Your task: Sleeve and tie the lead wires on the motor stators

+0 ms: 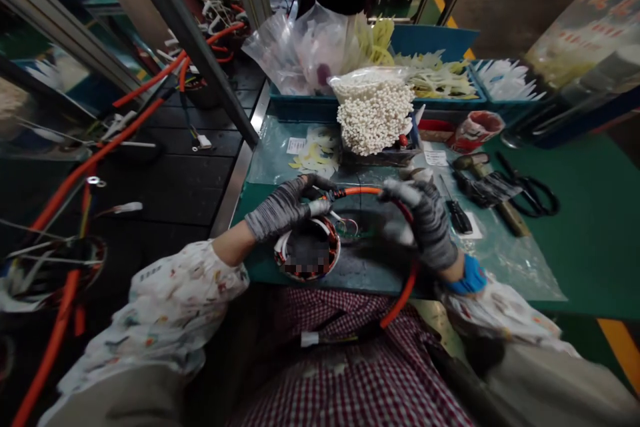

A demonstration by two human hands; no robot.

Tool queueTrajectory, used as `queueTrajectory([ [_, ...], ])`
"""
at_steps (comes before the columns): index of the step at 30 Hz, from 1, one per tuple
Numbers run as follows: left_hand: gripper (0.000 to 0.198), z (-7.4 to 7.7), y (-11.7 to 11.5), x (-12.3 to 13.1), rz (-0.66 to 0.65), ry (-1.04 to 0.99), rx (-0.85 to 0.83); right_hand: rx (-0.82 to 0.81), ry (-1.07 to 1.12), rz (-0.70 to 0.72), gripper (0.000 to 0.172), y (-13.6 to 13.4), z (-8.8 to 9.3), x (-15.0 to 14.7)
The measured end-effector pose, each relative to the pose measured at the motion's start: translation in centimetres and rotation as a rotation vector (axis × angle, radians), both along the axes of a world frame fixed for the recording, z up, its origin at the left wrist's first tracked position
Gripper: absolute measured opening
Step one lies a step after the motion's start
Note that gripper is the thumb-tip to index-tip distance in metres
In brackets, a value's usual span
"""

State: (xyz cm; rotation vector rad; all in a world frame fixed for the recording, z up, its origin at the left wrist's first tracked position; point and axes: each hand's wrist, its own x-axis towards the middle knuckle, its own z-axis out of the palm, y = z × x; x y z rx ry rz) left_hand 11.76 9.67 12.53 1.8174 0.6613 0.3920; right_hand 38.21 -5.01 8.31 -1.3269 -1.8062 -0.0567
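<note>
In a grey knitted glove, my left hand [295, 203] is closed on the black-wrapped end of an orange cable [364, 191], thumb and fingers pinching it. Directly below that hand lies a motor stator [336, 250], a round ring with coppery windings along its edge. Thin coloured wires curl out beside it. My right hand [423, 220], gloved alike and partly blurred, grips the same cable farther along. From there the cable bends down past the table edge toward my lap, where it ends in thinner wires and a white connector [309, 339].
Behind my hands stands a bundle of small white-tipped pieces [375, 117] in a bag. Blue trays [305, 107] hold plastic bags and yellowish strips. To the right lie a screwdriver [457, 213], a hammer [510, 213] and scissors [540, 197]. More cabled stators line the dark conveyor [190, 180] at left; people work beyond.
</note>
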Motion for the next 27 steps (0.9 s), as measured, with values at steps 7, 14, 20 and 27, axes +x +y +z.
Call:
queueTrajectory([
  [7,0.057,0.5,-0.9,-0.6,0.018,0.088,0.452,-0.125,-0.188,-0.050,0.059,-4.5,1.8,-2.9],
  [14,0.034,0.3,-7.1,-0.2,-0.043,0.090,1.064,-0.291,0.485,0.115,0.027,-6.4,3.2,-4.7],
  [20,0.026,1.2,-5.0,1.0,-0.176,-0.035,0.698,-0.207,0.101,0.183,0.038,-6.4,4.8,-3.8],
  [27,0.041,2.2,-4.3,0.7,-0.154,0.085,0.726,-0.525,0.301,0.266,0.022,-5.5,5.0,-4.4],
])
